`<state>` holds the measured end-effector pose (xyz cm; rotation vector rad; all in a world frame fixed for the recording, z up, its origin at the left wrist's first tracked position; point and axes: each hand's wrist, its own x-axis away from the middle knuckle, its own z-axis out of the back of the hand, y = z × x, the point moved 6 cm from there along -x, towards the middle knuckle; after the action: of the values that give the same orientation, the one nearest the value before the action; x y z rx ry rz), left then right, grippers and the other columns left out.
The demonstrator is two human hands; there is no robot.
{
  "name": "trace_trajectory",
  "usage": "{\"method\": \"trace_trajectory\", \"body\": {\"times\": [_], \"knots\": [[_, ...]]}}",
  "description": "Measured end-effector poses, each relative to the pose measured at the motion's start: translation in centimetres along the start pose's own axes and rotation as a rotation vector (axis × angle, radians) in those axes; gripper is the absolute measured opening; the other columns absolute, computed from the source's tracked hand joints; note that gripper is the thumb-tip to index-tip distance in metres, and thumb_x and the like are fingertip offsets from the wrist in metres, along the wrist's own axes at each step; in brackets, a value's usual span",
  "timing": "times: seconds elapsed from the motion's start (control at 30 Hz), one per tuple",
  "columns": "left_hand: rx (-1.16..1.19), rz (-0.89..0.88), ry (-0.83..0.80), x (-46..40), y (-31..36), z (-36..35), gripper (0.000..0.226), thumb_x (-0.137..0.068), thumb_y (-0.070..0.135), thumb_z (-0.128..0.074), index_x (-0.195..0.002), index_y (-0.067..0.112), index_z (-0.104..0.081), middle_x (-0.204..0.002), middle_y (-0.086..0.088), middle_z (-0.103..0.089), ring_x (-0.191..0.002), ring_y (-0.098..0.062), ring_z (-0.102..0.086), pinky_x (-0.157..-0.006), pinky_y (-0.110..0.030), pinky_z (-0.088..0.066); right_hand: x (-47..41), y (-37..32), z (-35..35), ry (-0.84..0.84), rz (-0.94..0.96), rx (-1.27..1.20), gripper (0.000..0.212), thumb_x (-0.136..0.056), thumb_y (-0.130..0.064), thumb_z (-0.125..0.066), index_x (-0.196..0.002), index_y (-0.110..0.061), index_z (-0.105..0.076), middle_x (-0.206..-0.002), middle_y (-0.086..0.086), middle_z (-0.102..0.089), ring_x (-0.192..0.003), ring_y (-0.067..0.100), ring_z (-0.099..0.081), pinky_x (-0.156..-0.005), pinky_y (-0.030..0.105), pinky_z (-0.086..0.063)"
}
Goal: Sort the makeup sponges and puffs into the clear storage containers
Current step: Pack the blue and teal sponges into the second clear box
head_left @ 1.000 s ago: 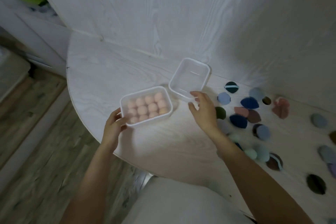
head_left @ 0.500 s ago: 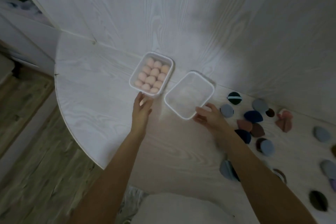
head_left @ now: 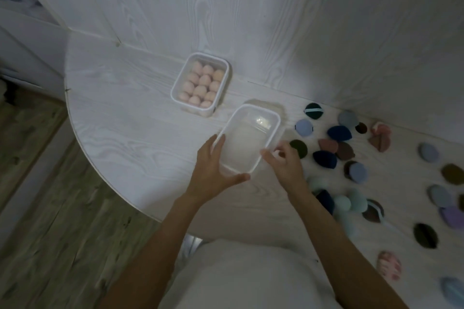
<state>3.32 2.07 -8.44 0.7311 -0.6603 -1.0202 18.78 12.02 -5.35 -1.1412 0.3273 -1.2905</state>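
An empty clear box [head_left: 251, 139] is sitting on the white tabletop [head_left: 130, 133], toward the middle of the rounded near edge, and both hands are gripping it. The left hand [head_left: 213, 170] is curling round the box's near left corner, fingers lying up along the left wall and thumb stretching along the near wall. The right hand [head_left: 283, 160] is pinching the rim at the near right corner with its fingertips, the remaining fingers loosely bent. A second clear box [head_left: 200, 84] is standing just beyond the empty one, close against the back wall panel [head_left: 251, 20] at the tabletop's far edge, with a small gap between the two; it is packed with rows of peach sponges [head_left: 200, 83], and whether a lid is covering it cannot be told. To the right of the empty box, loose puffs and sponges [head_left: 336, 143] in navy, brown, blue, teal, pink and dark green are lying scattered over the right part of the tabletop, out to the right edge of the view; some are touching or overlapping, others are lying well apart. A dark green puff [head_left: 300, 148] is lying just behind the right hand's fingers.
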Motion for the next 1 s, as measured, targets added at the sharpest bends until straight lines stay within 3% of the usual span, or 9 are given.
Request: {"method": "trace_trajectory", "body": {"times": [0.13,0.23,0.3,0.43,0.57,0.67,0.8,0.9,1.0], "knots": [[-0.012,-0.064,0.052,0.6,0.6,0.5,0.106,-0.061,0.073,-0.065,-0.145,0.021,-0.027,-0.148,0.003,-0.029,-0.132,-0.01,-0.026,-0.106,-0.028,-0.028,1.7,-3.3,0.2,-0.052,0.228,-0.122,0.012,-0.094,-0.022,-0.053,-0.101,-0.015,-0.06,-0.098,-0.025,-0.048,-0.094,-0.023,-0.042,-0.083,0.001,-0.029],[0.184,0.015,0.213,0.3,-0.1,2.0,0.055,-0.085,0.048,-0.059,-0.133,0.024,-0.049,-0.13,0.012,-0.054,-0.118,-0.002,-0.048,-0.098,-0.022,-0.04,1.3,-2.1,-0.8,-0.089,0.25,0.076,0.019,-0.094,-0.034,-0.052,-0.112,-0.033,-0.056,-0.137,-0.008,-0.041,-0.131,0.004,-0.03,-0.108,0.027,-0.027],[0.402,0.121,0.297,0.2,-1.0,2.7,0.035,-0.094,0.041,-0.049,-0.124,0.024,-0.056,-0.115,0.015,-0.063,-0.106,0.0,-0.057,-0.091,-0.02,-0.045,0.6,-0.1,-1.2,-0.109,0.204,0.422,0.037,-0.091,-0.037,-0.055,-0.126,-0.031,-0.046,-0.154,0.007,-0.016,-0.142,0.022,-0.013,-0.112,0.038,-0.023],[0.753,0.36,0.379,-1.0,-2.9,3.1,0.033,-0.101,0.032,-0.037,-0.122,0.01,-0.048,-0.102,-0.01,-0.068,-0.085,-0.016,-0.066,-0.062,-0.021,-0.055,0.5,2.4,-1.8,-0.174,0.262,0.803,0.053,-0.092,-0.049,-0.046,-0.137,-0.023,-0.039,-0.158,0.009,-0.004,-0.144,0.028,0.004,-0.116,0.04,-0.009],[0.683,0.506,0.342,-2.6,-4.8,3.5,0.034,-0.099,0.035,-0.037,-0.118,0.008,-0.043,-0.098,-0.016,-0.066,-0.071,-0.016,-0.063,-0.044,-0.018,-0.05,1.4,2.7,-1.3,-0.226,0.299,0.782,0.059,-0.089,-0.058,-0.043,-0.138,-0.024,-0.041,-0.158,0.006,-0.003,-0.144,0.027,0.005,-0.116,0.038,-0.007],[0.651,0.506,0.319,-3.1,-4.8,3.9,0.036,-0.095,0.04,-0.046,-0.117,0.011,-0.041,-0.1,-0.014,-0.065,-0.076,-0.016,-0.063,-0.052,-0.021,-0.052,2.1,3.2,-1.3,-0.238,0.36,0.871,0.057,-0.088,-0.06,-0.045,-0.136,-0.031,-0.041,-0.158,0.003,-0.011,-0.143,0.028,-0.002,-0.115,0.039,-0.008],[0.762,0.454,0.281,-2.0,-3.9,3.9,0.055,-0.09,0.031,-0.06,-0.136,0.018,-0.032,-0.127,-0.008,-0.051,-0.103,-0.02,-0.06,-0.087,-0.028,-0.048,2.2,2.7,-1.0,-0.032,0.413,0.817,0.043,-0.091,-0.05,-0.047,-0.128,-0.028,-0.051,-0.144,-0.002,-0.041,-0.13,0.023,-0.029,-0.105,0.032,-0.021],[0.593,0.378,0.475,0.7,-3.1,4.7,0.056,-0.089,0.017,-0.059,-0.139,0.02,-0.033,-0.137,0.0,-0.041,-0.122,-0.013,-0.044,-0.099,-0.029,-0.039,2.0,2.6,-1.1,-0.05,0.414,0.684,0.04,-0.091,-0.041,-0.052,-0.128,-0.026,-0.051,-0.142,-0.001,-0.043,-0.125,0.023,-0.037,-0.102,0.033,-0.026],[0.478,0.087,0.673,3.7,0.8,5.2,0.041,-0.088,0.001,-0.052,-0.125,0.019,-0.048,-0.128,0.005,-0.047,-0.118,-0.006,-0.046,-0.098,-0.024,-0.041,2.6,2.4,0.5,-0.07,0.461,0.526,0.038,-0.09,-0.026,-0.057,-0.127,-0.024,-0.052,-0.144,0.0,-0.038,-0.123,0.022,-0.041,-0.104,0.037,-0.032]]}}
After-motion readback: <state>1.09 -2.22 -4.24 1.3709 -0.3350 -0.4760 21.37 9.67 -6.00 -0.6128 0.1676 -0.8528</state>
